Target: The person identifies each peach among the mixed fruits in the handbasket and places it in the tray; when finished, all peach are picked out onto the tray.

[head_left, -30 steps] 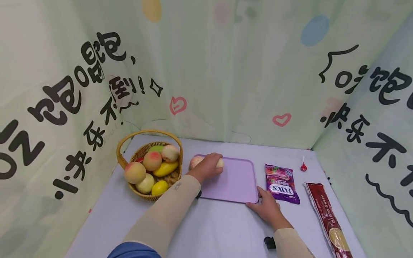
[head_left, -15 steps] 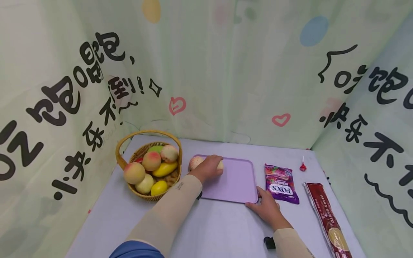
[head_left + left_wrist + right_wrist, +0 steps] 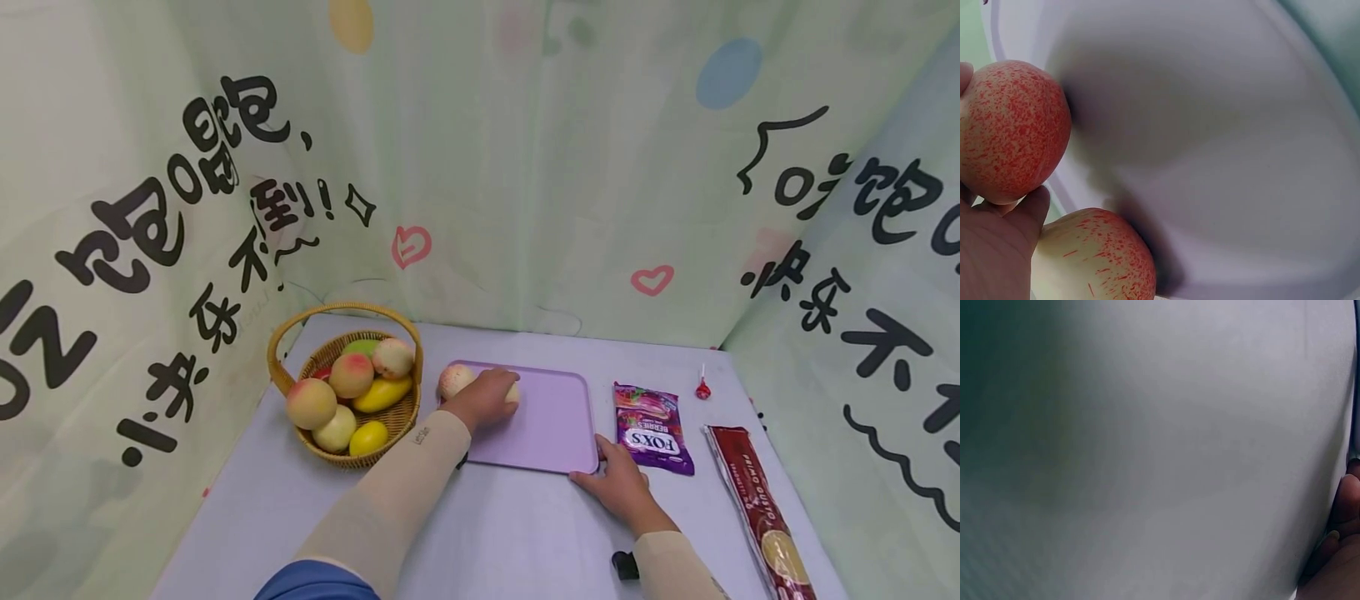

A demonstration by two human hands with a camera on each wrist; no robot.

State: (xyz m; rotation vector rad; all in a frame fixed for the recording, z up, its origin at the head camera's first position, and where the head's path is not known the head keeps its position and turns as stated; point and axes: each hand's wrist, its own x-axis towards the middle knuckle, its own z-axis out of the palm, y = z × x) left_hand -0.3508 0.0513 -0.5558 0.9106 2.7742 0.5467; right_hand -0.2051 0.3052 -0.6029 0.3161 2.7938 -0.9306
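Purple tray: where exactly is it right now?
In the head view, the purple tray lies on the table, right of the wicker fruit basket and left of the FOX'S Berries bag, with the right hand at its near right corner.

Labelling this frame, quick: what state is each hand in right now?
Left hand: closed, holding a red-speckled peach.
Right hand: closed, holding the purple tray by its near right corner.

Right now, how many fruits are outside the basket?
2: one peach in the left hand, a second peach beside it at the tray's left end. The left sleeve could hide more.
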